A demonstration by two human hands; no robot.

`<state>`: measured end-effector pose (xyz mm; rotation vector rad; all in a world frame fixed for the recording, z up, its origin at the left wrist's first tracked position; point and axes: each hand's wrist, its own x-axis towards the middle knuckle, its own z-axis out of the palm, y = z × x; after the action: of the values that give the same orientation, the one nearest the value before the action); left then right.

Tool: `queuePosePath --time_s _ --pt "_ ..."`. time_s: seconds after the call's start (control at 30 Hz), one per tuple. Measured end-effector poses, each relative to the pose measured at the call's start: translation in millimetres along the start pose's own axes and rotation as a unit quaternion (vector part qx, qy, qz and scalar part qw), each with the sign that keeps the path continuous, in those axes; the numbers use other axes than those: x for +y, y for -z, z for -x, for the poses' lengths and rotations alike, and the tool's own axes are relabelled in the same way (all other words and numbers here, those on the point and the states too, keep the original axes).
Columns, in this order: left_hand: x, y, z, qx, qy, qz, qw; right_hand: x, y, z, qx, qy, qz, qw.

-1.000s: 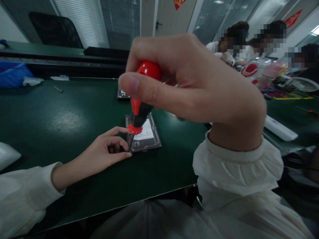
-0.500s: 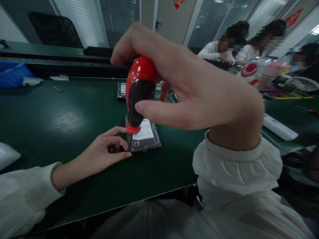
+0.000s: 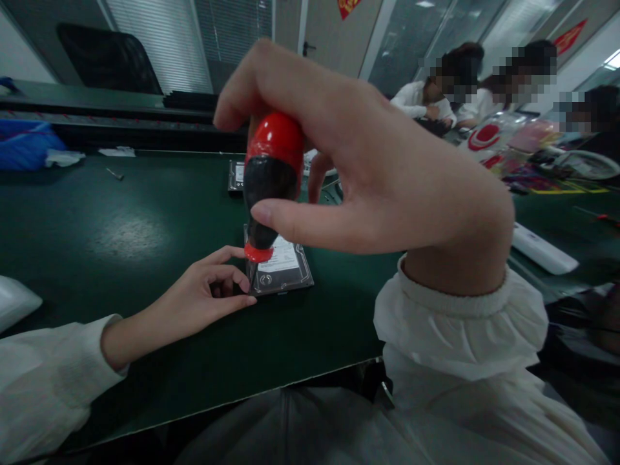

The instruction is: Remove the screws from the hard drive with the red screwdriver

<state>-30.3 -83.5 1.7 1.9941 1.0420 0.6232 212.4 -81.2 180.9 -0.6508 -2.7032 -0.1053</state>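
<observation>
A hard drive (image 3: 285,279) lies label up on the green table. My right hand (image 3: 339,161) grips the red and black handle of a screwdriver (image 3: 271,174) from above. Its thin shaft points down at the drive's near left corner, where the tip is too small to make out. My left hand (image 3: 217,284) holds the drive by its left edge, fingertips and thumb at that same corner. Part of the drive's label is hidden behind the screwdriver and my right thumb.
Another hard drive (image 3: 236,176) lies farther back, partly covered by my right hand. A small screw-like metal piece (image 3: 115,174) is at the left. A white bar-shaped object (image 3: 545,248) lies right. Co-workers (image 3: 426,100) sit beyond clutter at the back right.
The screwdriver handle has turned slightly in my right hand, and my right thumb has shifted a little to the left across it. My left hand and the drive have stayed in place.
</observation>
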Motion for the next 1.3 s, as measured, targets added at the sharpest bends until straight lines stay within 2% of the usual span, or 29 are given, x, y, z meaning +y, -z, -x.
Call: queuePosePath --time_s 0.17,0.27,0.37,0.47,0.53,0.63,0.73,0.87,1.0,1.07,1.2,1.3 --pt "2.9 0.9 -0.7 0.009 -0.006 -0.024 1.000 -1.0 -2.3 -2.7 0.042 -0.002 0.021 0.999" --pt "2.9 0.9 -0.2 0.010 -0.005 -0.023 1.000 -1.2 -3.0 -1.7 0.031 -0.026 0.035 0.999" --pt "1.5 0.5 0.3 0.011 -0.002 -0.010 1.000 1.3 -2.7 0.6 0.008 -0.009 0.006 1.000" --pt "0.1 0.3 0.2 0.003 0.003 0.002 1.000 3.1 -2.6 1.9 0.015 0.011 -0.001 1.000" --pt "0.5 0.8 0.0 -0.005 0.009 0.008 1.000 2.4 -2.7 1.4 0.027 -0.017 0.017 0.999" --pt "3.0 2.1 0.0 -0.011 0.012 0.002 1.000 0.1 -2.3 -0.3 0.011 -0.072 0.014 0.997" --pt "4.5 2.8 0.5 -0.008 0.009 -0.013 1.000 -0.1 -1.6 -1.3 0.016 -0.052 -0.018 0.998" --pt "1.9 1.8 1.0 -0.004 0.009 -0.002 1.000 1.4 0.2 -0.5 0.015 -0.027 0.023 0.999" --pt "0.3 0.3 0.0 0.005 -0.006 0.005 1.000 0.5 1.4 1.5 -0.007 0.011 -0.009 1.000" --pt "1.2 -0.1 -0.7 0.009 -0.011 0.006 1.000 0.1 0.2 1.4 -0.018 -0.003 -0.007 1.000" --pt "2.7 0.0 -0.9 -0.001 -0.001 0.004 1.000 3.3 -3.5 0.1 0.015 -0.018 0.051 0.998" --pt "1.1 0.6 0.4 -0.001 0.008 0.004 1.000 5.5 -3.0 0.5 0.015 0.018 0.018 1.000"
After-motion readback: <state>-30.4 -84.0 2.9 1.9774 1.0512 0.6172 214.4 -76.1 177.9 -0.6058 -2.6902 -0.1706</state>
